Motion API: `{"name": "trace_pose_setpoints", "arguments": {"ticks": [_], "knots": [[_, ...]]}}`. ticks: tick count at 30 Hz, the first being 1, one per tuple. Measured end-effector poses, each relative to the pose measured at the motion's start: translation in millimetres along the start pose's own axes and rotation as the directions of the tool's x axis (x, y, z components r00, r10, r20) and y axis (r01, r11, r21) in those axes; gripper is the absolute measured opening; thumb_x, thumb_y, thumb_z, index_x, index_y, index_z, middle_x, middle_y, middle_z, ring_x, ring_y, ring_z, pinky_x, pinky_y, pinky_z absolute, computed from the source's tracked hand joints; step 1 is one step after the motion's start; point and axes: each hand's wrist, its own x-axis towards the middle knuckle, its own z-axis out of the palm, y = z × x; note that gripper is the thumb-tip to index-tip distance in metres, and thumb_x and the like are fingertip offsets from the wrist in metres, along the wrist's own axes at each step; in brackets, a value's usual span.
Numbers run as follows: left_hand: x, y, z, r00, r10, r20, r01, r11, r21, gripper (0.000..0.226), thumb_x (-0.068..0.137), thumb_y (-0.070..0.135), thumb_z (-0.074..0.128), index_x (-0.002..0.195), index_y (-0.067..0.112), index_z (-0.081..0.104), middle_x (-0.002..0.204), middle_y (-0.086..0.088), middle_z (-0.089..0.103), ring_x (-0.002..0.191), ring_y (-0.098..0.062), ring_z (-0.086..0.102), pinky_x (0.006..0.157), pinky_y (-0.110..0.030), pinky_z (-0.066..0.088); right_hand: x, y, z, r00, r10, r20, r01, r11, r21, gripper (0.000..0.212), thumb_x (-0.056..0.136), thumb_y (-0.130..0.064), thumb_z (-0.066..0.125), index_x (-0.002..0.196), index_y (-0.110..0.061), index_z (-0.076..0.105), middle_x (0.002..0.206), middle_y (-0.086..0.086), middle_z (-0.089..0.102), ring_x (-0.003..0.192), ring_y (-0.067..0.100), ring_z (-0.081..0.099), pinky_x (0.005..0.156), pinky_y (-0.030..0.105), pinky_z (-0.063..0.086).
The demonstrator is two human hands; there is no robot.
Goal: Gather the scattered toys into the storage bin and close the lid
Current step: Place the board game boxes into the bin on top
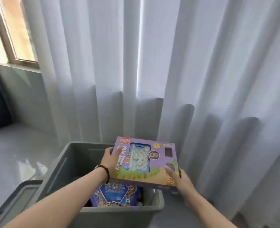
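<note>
toy box (146,162) above bin (67,163); lid (19,199) left

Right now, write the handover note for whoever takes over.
Hands: left hand grips the purple game box at its left edge; right hand holds its near right corner.
The box is held over the open storage bin, not yet in.
A blue toy set already lies in the bin.
The lid lies off, left of the bin.
To do: lower the box in, close the lid.
</note>
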Motion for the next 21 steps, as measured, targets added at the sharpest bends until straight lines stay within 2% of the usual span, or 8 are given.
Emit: {"name": "trace_pose_setpoints", "arguments": {"ticks": [2, 4, 7, 10, 13, 15, 18, 21], "knots": [[14, -25, -34, 0.996, -0.06, -0.066, 0.06, 0.998, 0.005, 0.052, 0.094, 0.04, 0.048, 0.133, 0.008, 0.036, 0.112, -0.006, 0.055, 0.085, -0.015, 0.055, 0.067, -0.026, 0.042, 20, 5, 40, 0.995, 0.067, 0.079, -0.068, 0.998, 0.007, 0.093, 0.046, -0.07, 0.076, 0.118, -0.017, 0.055, 0.103, 0.005, 0.072, 0.091, 0.023, 0.07, 0.078, 0.041, 0.058], [25, -47, -62, 0.989, -0.096, -0.11, 0.098, 0.995, 0.007, 0.054, 0.093, 0.045, 0.047, 0.131, 0.008, 0.037, 0.108, -0.003, 0.056, 0.089, -0.017, 0.057, 0.075, -0.028, 0.044, 35, 11, 74, 0.979, 0.12, 0.162, -0.123, 0.992, 0.005, 0.08, 0.06, -0.063, 0.074, 0.121, -0.016, 0.052, 0.106, 0.005, 0.071, 0.092, 0.023, 0.07, 0.081, 0.046, 0.057], [35, -65, -92, 0.988, -0.129, -0.086, 0.132, 0.99, 0.038, 0.078, 0.084, 0.066, 0.044, 0.141, 0.013, 0.033, 0.137, -0.006, 0.05, 0.119, -0.025, 0.052, 0.103, -0.04, 0.04, 49, 18, 107, 0.967, 0.16, 0.2, -0.147, 0.986, -0.079, 0.073, 0.075, -0.059, 0.065, 0.132, -0.017, 0.046, 0.121, 0.005, 0.064, 0.103, 0.022, 0.065, 0.086, 0.041, 0.054], [45, -78, -118, 0.989, -0.055, -0.136, 0.085, 0.97, 0.228, 0.075, 0.089, 0.056, 0.045, 0.148, 0.017, 0.021, 0.152, -0.008, 0.029, 0.138, -0.027, 0.031, 0.112, -0.042, 0.026, 64, 25, 109, 0.993, 0.083, 0.079, -0.056, 0.952, -0.299, 0.08, 0.081, -0.054, 0.061, 0.146, -0.018, 0.028, 0.149, 0.003, 0.036, 0.134, 0.021, 0.039, 0.106, 0.035, 0.035], [54, -90, -148, 0.964, 0.104, -0.245, 0.079, 0.768, 0.636, 0.09, 0.079, 0.067, 0.049, 0.147, 0.016, 0.022, 0.153, -0.009, 0.027, 0.14, -0.028, 0.026, 0.114, -0.044, 0.024, 76, 33, 92, 0.999, -0.005, -0.048, -0.018, 0.886, -0.464, 0.091, 0.073, -0.059, 0.067, 0.144, -0.017, 0.03, 0.151, 0.007, 0.029, 0.138, 0.024, 0.031, 0.113, 0.04, 0.028], [60, -99, -170, 0.95, 0.051, -0.308, 0.209, 0.631, 0.747, 0.105, 0.069, 0.078, 0.049, 0.147, 0.016, 0.016, 0.155, -0.009, 0.018, 0.142, -0.031, 0.018, 0.115, -0.047, 0.019, 86, 38, 77, 0.992, 0.047, -0.12, -0.101, 0.865, -0.492, 0.1, 0.069, -0.061, 0.069, 0.146, -0.013, 0.026, 0.152, 0.009, 0.024, 0.139, 0.027, 0.028, 0.114, 0.042, 0.026], [65, -112, -188, 0.898, -0.189, -0.398, 0.413, 0.678, 0.609, 0.12, 0.061, 0.077, 0.059, 0.149, 0.016, 0.005, 0.156, -0.016, 0.006, 0.142, -0.039, 0.011, 0.113, -0.057, 0.019, 104, 55, 62, 0.959, 0.236, -0.16, -0.282, 0.866, -0.413, 0.121, 0.056, -0.07, 0.072, 0.147, -0.009, 0.021, 0.151, 0.011, 0.03, 0.137, 0.029, 0.033, 0.113, 0.042, 0.029], [66, -124, -191, 0.867, -0.359, -0.346, 0.484, 0.773, 0.41, 0.113, 0.067, 0.058, 0.071, 0.149, 0.012, 0.007, 0.153, -0.02, 0.017, 0.137, -0.041, 0.025, 0.108, -0.055, 0.031, 118, 76, 57, 0.938, 0.325, -0.124, -0.347, 0.858, -0.379, 0.127, 0.033, -0.087, 0.066, 0.132, -0.01, 0.048, 0.126, 0.009, 0.059, 0.113, 0.028, 0.057, 0.1, 0.039, 0.045]]}}
